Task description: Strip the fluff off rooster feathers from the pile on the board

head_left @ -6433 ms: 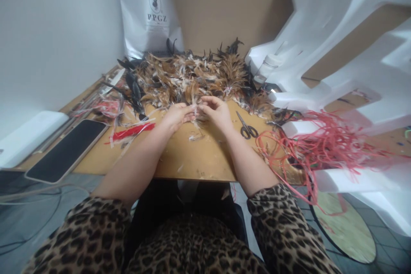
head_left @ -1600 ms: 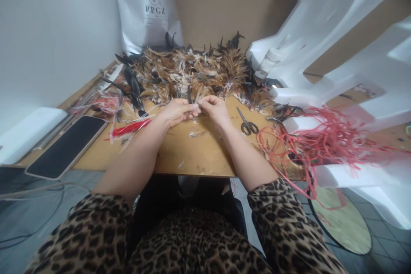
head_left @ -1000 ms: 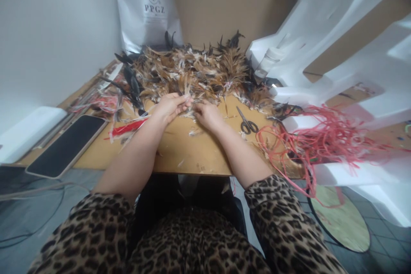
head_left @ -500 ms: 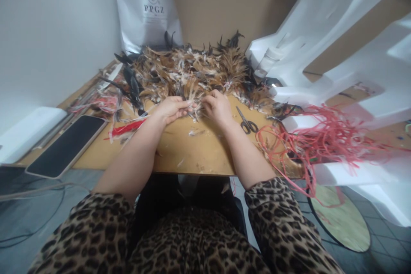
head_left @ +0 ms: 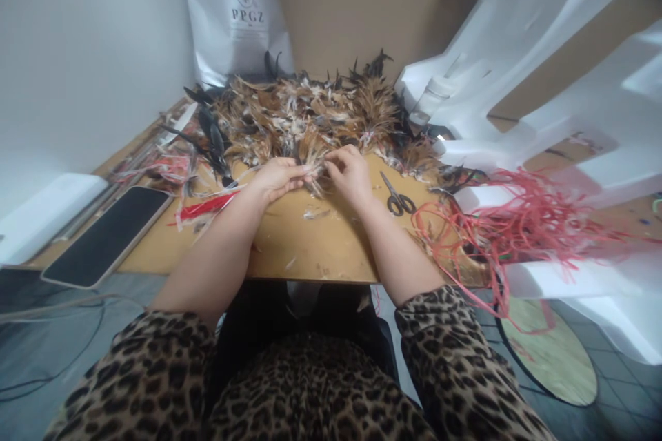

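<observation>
A top (head_left: 310,393) in leopard print, dark brown-black spots on tan; its matching sleeves (head_left: 155,379) end near the elbows. Forearms (head_left: 212,248) and hands (head_left: 282,179) are bare. Below, what seem black trousers (head_left: 256,317), though shadow blurs them.

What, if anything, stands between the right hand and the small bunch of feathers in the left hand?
Nothing visible: the right hand is close beside the feathers held by the left hand. The scissors lie off to the right.
</observation>
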Demonstrator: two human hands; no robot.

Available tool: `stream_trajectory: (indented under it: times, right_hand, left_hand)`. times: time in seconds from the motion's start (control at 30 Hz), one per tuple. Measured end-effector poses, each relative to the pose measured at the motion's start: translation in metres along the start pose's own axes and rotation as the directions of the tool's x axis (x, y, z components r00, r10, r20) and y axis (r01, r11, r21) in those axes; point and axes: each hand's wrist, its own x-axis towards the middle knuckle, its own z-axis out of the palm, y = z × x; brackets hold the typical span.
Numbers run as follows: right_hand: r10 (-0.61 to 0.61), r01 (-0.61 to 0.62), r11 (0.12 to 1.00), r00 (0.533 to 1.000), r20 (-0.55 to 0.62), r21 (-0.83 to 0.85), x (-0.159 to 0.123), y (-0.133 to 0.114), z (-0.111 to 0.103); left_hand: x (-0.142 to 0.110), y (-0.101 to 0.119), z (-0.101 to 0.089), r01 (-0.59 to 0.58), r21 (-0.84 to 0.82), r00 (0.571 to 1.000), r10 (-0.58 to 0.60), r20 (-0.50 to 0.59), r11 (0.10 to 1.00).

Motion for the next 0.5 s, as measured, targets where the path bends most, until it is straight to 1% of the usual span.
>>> stream_trajectory:
  times: [0.03, 0.07, 0.1, 0.17, 0.23, 0.3, 0.4, 0.47, 0.5]
  right_hand:
    - [0.071, -0.071, 0.996, 0.997, -0.006, 0.061, 0.001, -0.001, -0.001]
    - [0.154, -0.155, 0.979, 0.988, 0.015, 0.131, 0.002, -0.001, -0.002]
    - [0.241, -0.249, 0.947, 0.969, 0.064, 0.205, 0.002, -0.001, -0.003]
    - [0.37, -0.428, 0.838, 0.901, 0.226, 0.337, 0.003, 0.0, -0.003]
    - [0.42, -0.55, 0.719, 0.831, 0.364, 0.425, 0.002, 0.0, 0.0]
    - [0.44, -0.605, 0.617, 0.795, 0.416, 0.504, 0.0, -0.001, 0.005]
    - [0.472, -0.624, 0.471, 0.776, 0.419, 0.623, 0.0, -0.005, 0.011]
    - [0.495, -0.621, 0.406, 0.766, 0.41, 0.67, 0.0, -0.006, 0.014]
    - [0.504, -0.617, 0.391, 0.764, 0.402, 0.683, 0.0, -0.007, 0.014]
  left_hand:
    - [0.001, 0.0, 0.0, -0.008, -0.014, 1.0, 0.008, -0.012, 1.0]
    - [0.001, 0.0, 0.0, -0.018, -0.028, 1.0, 0.017, -0.021, 0.999]
    - [0.002, 0.0, 0.0, -0.03, -0.04, 0.999, 0.029, -0.028, 0.999]
    - [0.004, 0.0, 0.0, -0.056, -0.058, 0.998, 0.054, -0.035, 0.997]
    - [0.004, -0.001, 0.0, -0.076, -0.068, 0.997, 0.074, -0.029, 0.995]
    - [0.003, -0.001, 0.002, -0.079, -0.064, 0.997, 0.079, -0.003, 0.995]
    - [-0.001, -0.001, 0.007, -0.064, -0.049, 0.997, 0.065, 0.031, 0.997]
    - [-0.004, 0.0, 0.01, -0.056, -0.056, 0.998, 0.058, 0.039, 0.997]
    - [-0.006, 0.001, 0.011, -0.052, -0.065, 0.998, 0.055, 0.041, 0.997]
